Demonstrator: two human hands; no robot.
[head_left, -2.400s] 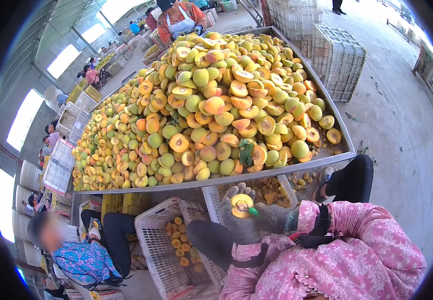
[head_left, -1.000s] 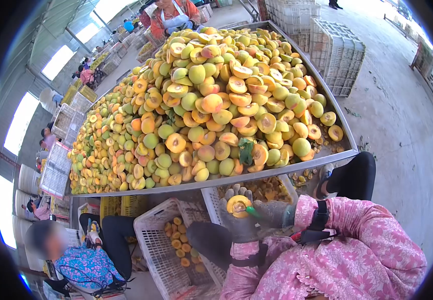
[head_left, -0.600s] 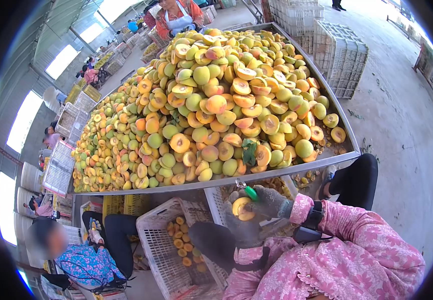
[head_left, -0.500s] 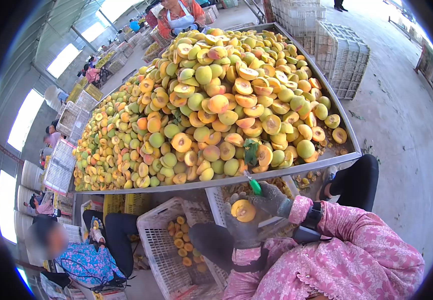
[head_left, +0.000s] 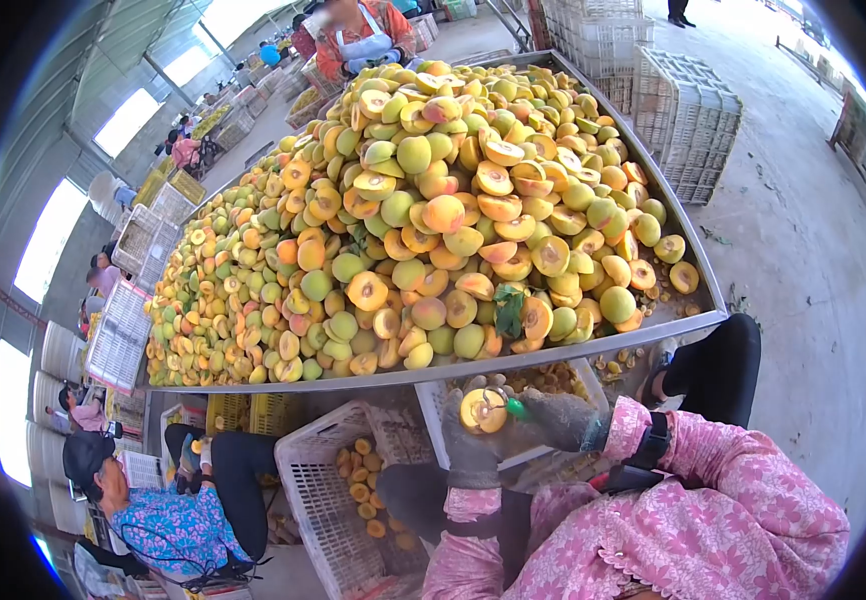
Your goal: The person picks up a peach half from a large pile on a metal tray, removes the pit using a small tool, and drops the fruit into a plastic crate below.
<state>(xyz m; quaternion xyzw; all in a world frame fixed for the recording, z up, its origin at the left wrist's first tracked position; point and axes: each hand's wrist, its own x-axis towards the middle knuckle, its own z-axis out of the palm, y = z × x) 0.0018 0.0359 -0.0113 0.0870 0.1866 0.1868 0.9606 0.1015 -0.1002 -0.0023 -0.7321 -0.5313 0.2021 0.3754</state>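
Note:
My left hand point(head_left: 471, 440), in a grey glove, is closed round a halved peach point(head_left: 483, 411) with its cut face up. Just right of it, my right hand point(head_left: 553, 418), also gloved, grips a small tool by its green handle point(head_left: 518, 409). The tool's metal end lies on the cut face near the pit. Both hands are over a white crate point(head_left: 590, 385) at the near edge of a metal table point(head_left: 693, 322) heaped with whole and halved peaches point(head_left: 443, 213).
A white crate point(head_left: 298, 450) with some peach halves stands left of my knee. A co-worker in a blue patterned top point(head_left: 168, 525) sits at the lower left, and another point(head_left: 368, 45) is behind the heap. Stacked crates point(head_left: 688, 120) stand at the back right.
My left hand has lifted the peach half, and the tool has come down from pointing up onto its cut face. The co-worker at the lower left has raised their hands.

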